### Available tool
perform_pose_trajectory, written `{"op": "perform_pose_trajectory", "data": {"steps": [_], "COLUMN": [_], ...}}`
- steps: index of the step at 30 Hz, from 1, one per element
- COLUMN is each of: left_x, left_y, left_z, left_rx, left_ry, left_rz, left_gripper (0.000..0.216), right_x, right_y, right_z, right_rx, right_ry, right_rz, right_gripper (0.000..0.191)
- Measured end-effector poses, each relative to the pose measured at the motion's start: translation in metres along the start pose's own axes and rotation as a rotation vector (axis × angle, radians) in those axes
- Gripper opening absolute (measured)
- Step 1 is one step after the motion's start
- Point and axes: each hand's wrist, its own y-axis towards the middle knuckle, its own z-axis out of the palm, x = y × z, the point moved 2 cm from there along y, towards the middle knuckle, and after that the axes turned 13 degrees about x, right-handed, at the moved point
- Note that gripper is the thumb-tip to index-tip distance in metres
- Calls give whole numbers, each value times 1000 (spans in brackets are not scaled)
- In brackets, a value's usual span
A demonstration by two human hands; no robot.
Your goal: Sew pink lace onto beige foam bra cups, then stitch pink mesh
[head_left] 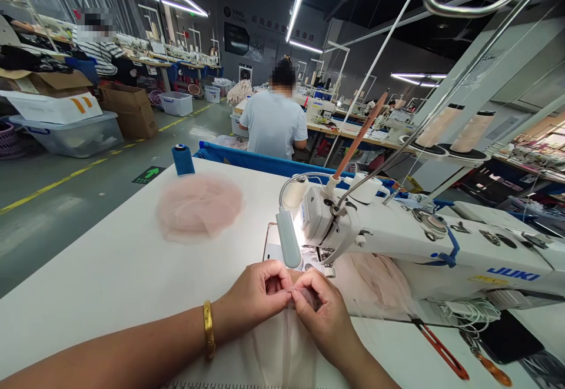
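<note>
Both of my hands meet in front of the needle of a white sewing machine [397, 230]. Between thumb and fingers my left hand [260, 289] pinches the edge of a sheer pale pink fabric [285, 342]. Right beside it, my right hand [320, 309] pinches the same edge, the fingertips of both nearly touching. The fabric hangs down from the fingers over the white table [123, 295]. A small grey lamp [289, 239] lights the presser foot area [324, 255] just beyond my hands. More sheer pink fabric [379, 280] lies bunched under the machine arm.
A pile of sheer pink fabric [198, 206] and a blue thread cone [182, 159] are on the table's far left. At right lie a red-handled tool [441, 348], a black phone [507, 336] and a white cable [472, 312]. A co-worker in a light shirt [276, 121] sits ahead.
</note>
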Motion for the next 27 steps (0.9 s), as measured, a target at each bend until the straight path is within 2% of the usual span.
{"op": "perform_pose_trajectory", "data": {"steps": [4, 8, 15, 20, 25, 27], "left_x": [2, 1, -3, -10, -7, -5], "left_y": [1, 2, -2, -1, 6, 7], "left_z": [1, 2, -1, -4, -4, -4], "left_rx": [-33, -3, -28, -45, -31, -51], "left_ry": [34, 13, 67, 369, 728, 802], "left_rz": [-27, -22, -13, -10, -149, -147], "left_gripper": [13, 11, 17, 17, 18, 12], "right_x": [1, 3, 0, -3, -10, -15], "right_y": [1, 1, 1, 2, 13, 17], "right_z": [2, 2, 2, 3, 8, 9], "right_rx": [-18, -33, -57, -23, 27, 55], "right_ry": [-15, -34, -69, -93, -309, -361], "right_rz": [7, 21, 58, 98, 60, 92], "right_gripper": [13, 12, 12, 17, 18, 17]}}
